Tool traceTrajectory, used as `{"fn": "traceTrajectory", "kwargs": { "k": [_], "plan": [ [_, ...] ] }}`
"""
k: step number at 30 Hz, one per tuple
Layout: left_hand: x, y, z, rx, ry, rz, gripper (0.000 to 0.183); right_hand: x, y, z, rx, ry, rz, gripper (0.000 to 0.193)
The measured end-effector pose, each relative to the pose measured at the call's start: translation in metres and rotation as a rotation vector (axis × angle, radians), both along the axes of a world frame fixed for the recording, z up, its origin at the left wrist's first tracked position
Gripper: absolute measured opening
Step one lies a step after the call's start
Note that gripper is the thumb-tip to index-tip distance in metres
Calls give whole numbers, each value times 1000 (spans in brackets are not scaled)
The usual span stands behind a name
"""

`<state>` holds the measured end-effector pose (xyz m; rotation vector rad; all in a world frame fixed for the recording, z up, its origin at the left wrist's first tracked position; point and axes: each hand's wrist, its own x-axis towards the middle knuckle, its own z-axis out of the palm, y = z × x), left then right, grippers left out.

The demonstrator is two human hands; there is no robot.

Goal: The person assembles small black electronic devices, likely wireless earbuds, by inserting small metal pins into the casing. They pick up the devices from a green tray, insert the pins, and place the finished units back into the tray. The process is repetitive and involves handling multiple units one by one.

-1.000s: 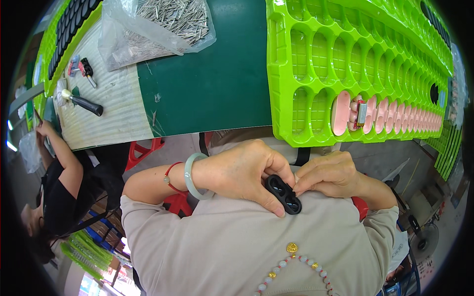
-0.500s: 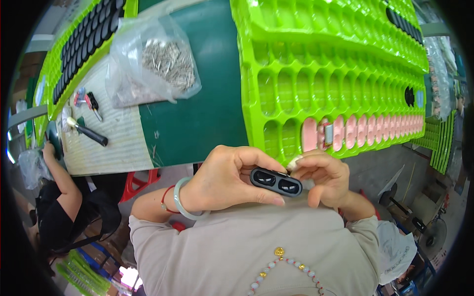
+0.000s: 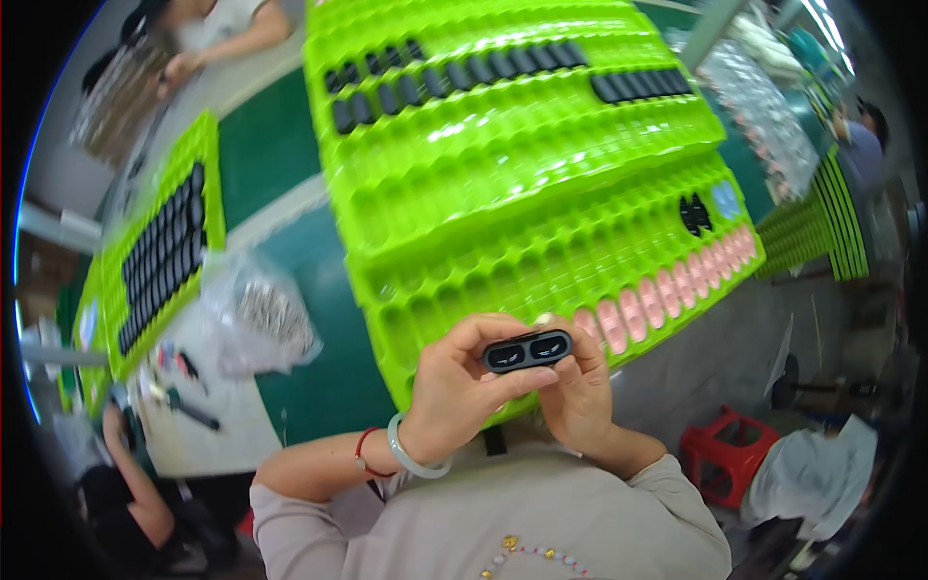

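Observation:
My left hand (image 3: 447,382) grips a small dark oblong case (image 3: 528,352) between thumb and fingers. Two glossy black oval wells on the case face up toward me. Close against its right end is my right hand (image 3: 584,401), fingers curled together. A bit of whitish material (image 3: 544,319) shows at the right fingertips behind the case; what it is I cannot make out. Both hands are over the near edge of a bright green moulded tray (image 3: 375,333). Along that edge pink oblong pieces (image 3: 655,303) sit in a row of pockets.
A second green tray (image 3: 338,179) with black pieces lies beyond. To the left are a clear bag of small metal parts (image 3: 273,314), a dark-handled tool (image 3: 193,410) and another tray of black pieces (image 3: 164,256). Co-workers are at left and right. A red stool (image 3: 730,447) stands right.
The view has swung, bringing the far tray and a co-worker into sight. The case stays in my left hand, now turned more level. My right hand has come closer to it.

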<state>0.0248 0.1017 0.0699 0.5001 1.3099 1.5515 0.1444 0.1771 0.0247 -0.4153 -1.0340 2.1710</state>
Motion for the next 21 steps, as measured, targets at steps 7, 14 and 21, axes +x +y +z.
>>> {"fn": "traceTrajectory", "kwargs": {
  "k": [7,14,21],
  "plan": [
    [-56,160,19,201,1022,-142,46,37,80,23,-130,67,-305,34],
    [-132,333,9,465,2123,-534,32,62,108,18,-160,21,-292,35],
    [-132,361,5,393,2003,-801,20,75,118,15,-57,-38,-249,50]
  ]
}}
